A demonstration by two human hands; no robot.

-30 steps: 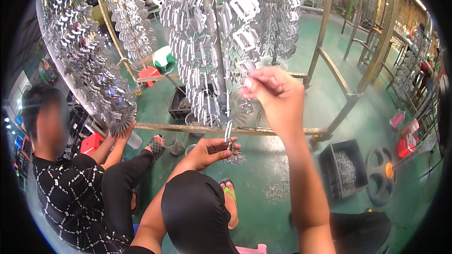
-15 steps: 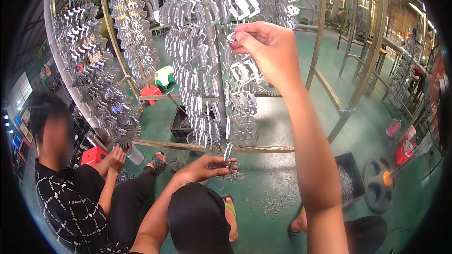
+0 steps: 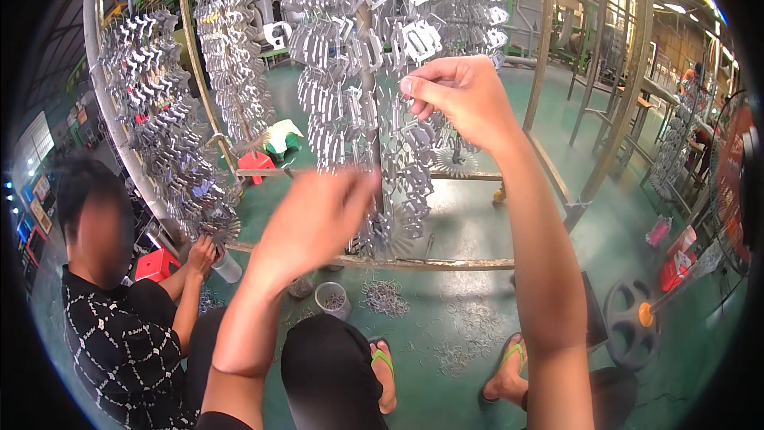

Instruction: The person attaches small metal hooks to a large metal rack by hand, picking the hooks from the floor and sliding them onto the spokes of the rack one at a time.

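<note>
A tall rack of silver metal brackets [image 3: 338, 56] hangs in many tiers around an upright pole, straight in front of me. At its right side, my right hand [image 3: 465, 103] is raised with thumb and fingers pinched together. Whatever lies between those fingertips is too small to make out. My left hand [image 3: 314, 219] is lower, in front of the rack's lower left part. Motion smears its fingers, so their grip and anything in them cannot be told. Some of the lower brackets are hidden behind this hand.
A co-worker [image 3: 119, 334] sits at left, hands at another bracket rack [image 3: 159, 111]. A metal bar [image 3: 430, 263] crosses below my rack. On the floor are a white bucket [image 3: 333, 296] of small metal pieces, scattered wire hooks [image 3: 386, 299] and a red stool [image 3: 157, 265]. A fan [image 3: 730, 183] stands right.
My left hand has risen from the rack's bottom, where it pinched near a small metal piece. My right hand sits slightly lower and farther right, and the view has shifted a little.
</note>
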